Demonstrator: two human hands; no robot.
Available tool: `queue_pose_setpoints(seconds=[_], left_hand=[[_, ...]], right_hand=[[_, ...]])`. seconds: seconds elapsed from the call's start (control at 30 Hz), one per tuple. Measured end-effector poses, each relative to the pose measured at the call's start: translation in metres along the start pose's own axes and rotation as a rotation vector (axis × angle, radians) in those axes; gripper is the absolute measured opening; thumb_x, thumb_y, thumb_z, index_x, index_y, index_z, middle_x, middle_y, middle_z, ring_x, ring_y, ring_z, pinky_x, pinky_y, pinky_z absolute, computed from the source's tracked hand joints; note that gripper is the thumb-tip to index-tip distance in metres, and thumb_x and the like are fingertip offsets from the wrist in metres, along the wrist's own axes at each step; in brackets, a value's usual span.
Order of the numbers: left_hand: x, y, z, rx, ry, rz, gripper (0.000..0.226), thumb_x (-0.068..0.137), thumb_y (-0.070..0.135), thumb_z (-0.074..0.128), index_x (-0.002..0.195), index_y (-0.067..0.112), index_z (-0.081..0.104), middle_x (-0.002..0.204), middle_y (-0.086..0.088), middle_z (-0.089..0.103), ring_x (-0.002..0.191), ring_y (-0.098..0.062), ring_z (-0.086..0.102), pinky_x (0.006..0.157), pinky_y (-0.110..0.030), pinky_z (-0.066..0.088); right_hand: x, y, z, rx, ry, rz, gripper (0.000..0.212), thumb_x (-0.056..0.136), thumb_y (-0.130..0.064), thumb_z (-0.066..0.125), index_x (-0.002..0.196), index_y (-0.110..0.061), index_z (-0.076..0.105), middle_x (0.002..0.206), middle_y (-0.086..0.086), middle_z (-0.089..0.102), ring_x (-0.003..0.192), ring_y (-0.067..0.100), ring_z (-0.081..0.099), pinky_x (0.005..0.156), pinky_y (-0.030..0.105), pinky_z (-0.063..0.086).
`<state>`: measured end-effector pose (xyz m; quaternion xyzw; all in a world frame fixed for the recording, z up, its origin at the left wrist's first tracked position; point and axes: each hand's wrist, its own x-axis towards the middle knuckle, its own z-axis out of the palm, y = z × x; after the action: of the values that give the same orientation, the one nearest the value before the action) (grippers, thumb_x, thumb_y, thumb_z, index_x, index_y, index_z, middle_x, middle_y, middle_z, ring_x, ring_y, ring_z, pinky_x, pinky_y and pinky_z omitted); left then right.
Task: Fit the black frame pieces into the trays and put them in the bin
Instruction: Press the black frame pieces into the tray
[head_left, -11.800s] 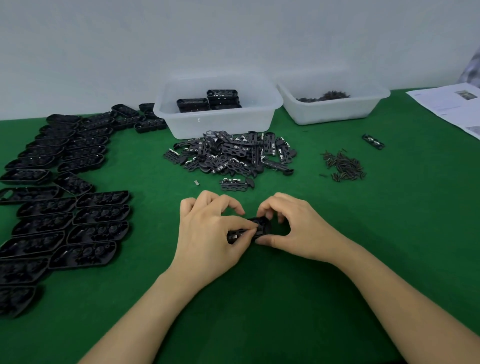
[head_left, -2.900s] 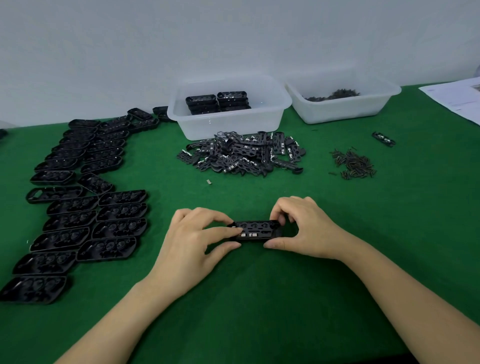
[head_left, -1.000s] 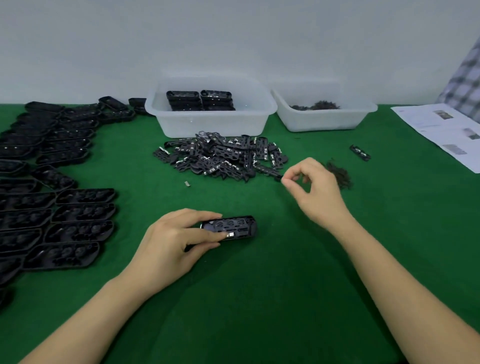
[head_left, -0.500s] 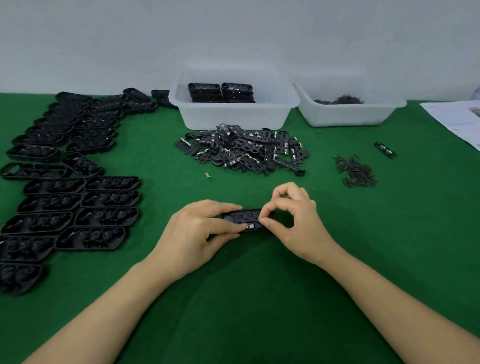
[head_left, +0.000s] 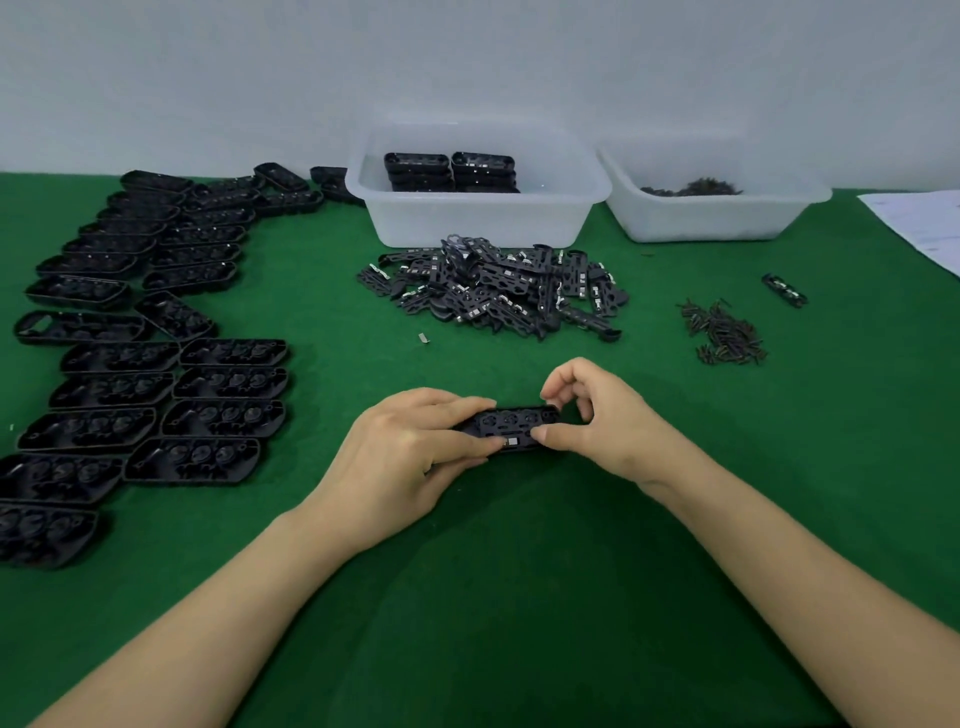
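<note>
A black oblong tray (head_left: 511, 422) with a frame piece seated in it lies on the green table between my hands. My left hand (head_left: 400, 460) grips its left end, thumb along the near edge. My right hand (head_left: 592, 415) pinches its right end, thumb on the near edge and fingers curled over the far edge. A heap of loose black frame pieces (head_left: 498, 288) lies beyond. Several empty black trays (head_left: 171, 384) sit in rows at the left. The white bin (head_left: 478, 218) behind the heap holds stacked filled trays (head_left: 449, 169).
A second white bin (head_left: 711, 208) at the back right holds small dark screws. A loose pile of screws (head_left: 724, 335) and a single black part (head_left: 784, 290) lie at the right. White papers (head_left: 922, 228) rest at the far right edge.
One second ago my right hand was lifted away near the heap; it has come back down and now pinches the tray's right end. My left hand has kept its hold.
</note>
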<state>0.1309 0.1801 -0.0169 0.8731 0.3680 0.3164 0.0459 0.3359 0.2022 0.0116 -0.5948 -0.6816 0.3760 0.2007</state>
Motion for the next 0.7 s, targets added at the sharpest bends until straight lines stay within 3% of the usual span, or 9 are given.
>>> queue_pose_setpoints(seconds=[0.13,0.37,0.53,0.6,0.7], left_hand=[[0.0,-0.001,0.0,-0.015,0.01,-0.004,0.017,0.077,0.017,0.071,0.093,0.018,0.076,0.107,-0.002,0.07,0.088,-0.021,0.065,0.079,-0.027,0.051],[0.001,-0.002,0.001,-0.114,0.006,-0.073,0.021,0.073,0.01,0.077,0.092,0.018,0.076,0.107,-0.001,0.07,0.092,-0.019,0.064,0.085,-0.03,0.049],[0.001,-0.003,0.0,-0.121,-0.001,-0.085,0.02,0.074,0.011,0.076,0.092,0.019,0.076,0.108,0.002,0.069,0.093,-0.016,0.063,0.086,-0.028,0.048],[0.001,-0.003,0.001,-0.117,0.001,-0.085,0.02,0.074,0.012,0.075,0.092,0.019,0.076,0.108,0.002,0.069,0.093,-0.015,0.063,0.087,-0.027,0.047],[0.001,-0.003,0.001,-0.112,0.001,-0.079,0.019,0.075,0.013,0.074,0.093,0.019,0.076,0.109,0.002,0.068,0.094,-0.015,0.063,0.087,-0.026,0.047]], right_hand=[[0.006,-0.002,-0.004,0.002,-0.055,0.035,0.029,0.073,-0.019,0.074,0.083,-0.031,0.05,0.09,-0.008,0.054,0.101,0.022,0.051,0.104,0.042,0.031],[0.004,0.003,-0.006,-0.012,-0.06,-0.008,0.026,0.075,-0.019,0.073,0.086,-0.032,0.052,0.091,-0.011,0.056,0.099,0.016,0.053,0.104,0.041,0.029],[-0.002,0.01,-0.008,0.021,-0.124,-0.045,0.02,0.078,-0.032,0.067,0.091,-0.036,0.052,0.09,-0.016,0.052,0.085,0.013,0.039,0.082,0.031,0.031],[-0.002,0.01,-0.005,0.01,-0.076,-0.047,0.021,0.075,-0.043,0.067,0.089,-0.037,0.051,0.088,-0.017,0.052,0.085,0.012,0.039,0.08,0.03,0.031],[0.001,0.006,0.004,-0.065,0.024,-0.051,0.019,0.076,-0.039,0.068,0.079,-0.036,0.049,0.083,-0.018,0.051,0.085,0.01,0.042,0.081,0.031,0.029]])
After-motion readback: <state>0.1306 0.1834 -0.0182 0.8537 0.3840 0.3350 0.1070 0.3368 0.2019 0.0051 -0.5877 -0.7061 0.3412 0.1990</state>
